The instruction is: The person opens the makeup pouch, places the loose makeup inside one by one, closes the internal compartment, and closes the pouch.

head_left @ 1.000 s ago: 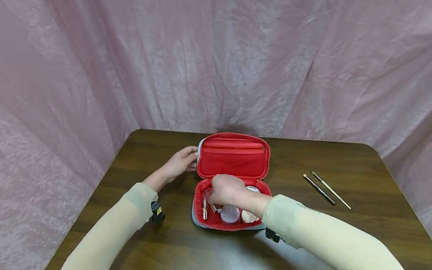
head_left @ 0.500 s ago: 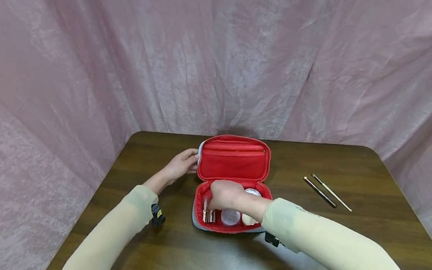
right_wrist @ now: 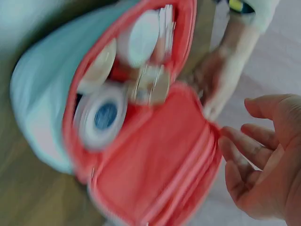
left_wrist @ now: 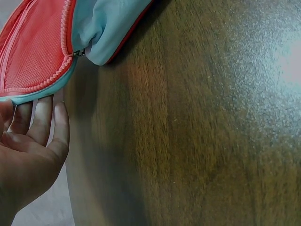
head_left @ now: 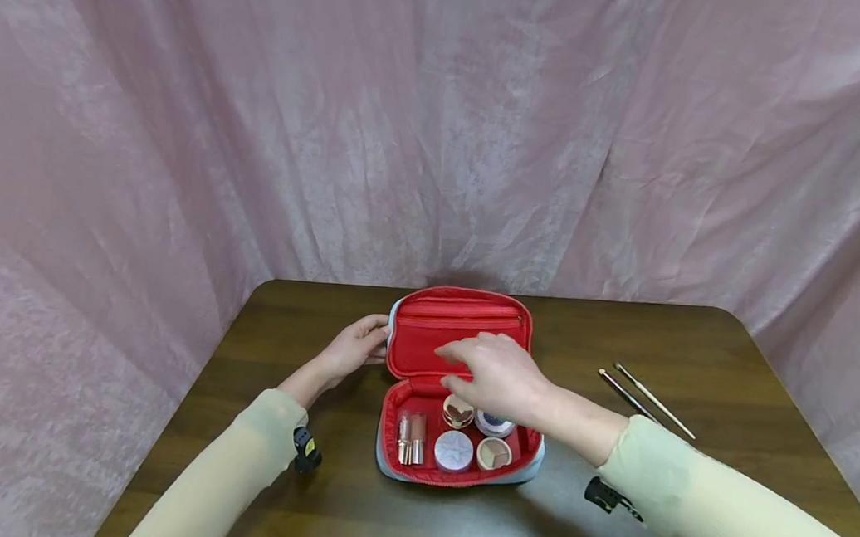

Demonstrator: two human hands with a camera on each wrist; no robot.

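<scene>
A light-blue makeup bag (head_left: 384,463) with a red lining stands unzipped on the table, its lid (head_left: 424,347) raised. My left hand (head_left: 353,348) holds the lid's left edge, thumb in front and fingers behind, as the left wrist view shows. Over the bag hovers my right hand (head_left: 501,375), fingers loosely spread and holding nothing. Inside lie two lip tubes (head_left: 417,439) side by side at the left. A round white-lidded jar (head_left: 454,451), a gold-rimmed compact (head_left: 457,412), a cream round pot (head_left: 494,453) and a white jar with a blue centre (head_left: 494,425) fill the middle and right.
Two makeup brushes, one dark (head_left: 627,395) and one pale (head_left: 653,399), lie to the right of the bag on the brown wooden table (head_left: 293,517). A pink velvet curtain (head_left: 439,136) hangs behind the table's far edge.
My right hand has risen out of the bag's left side and moved right, its fingers spreading. Both lip tubes now lie uncovered side by side. The left hand stays at the lid.
</scene>
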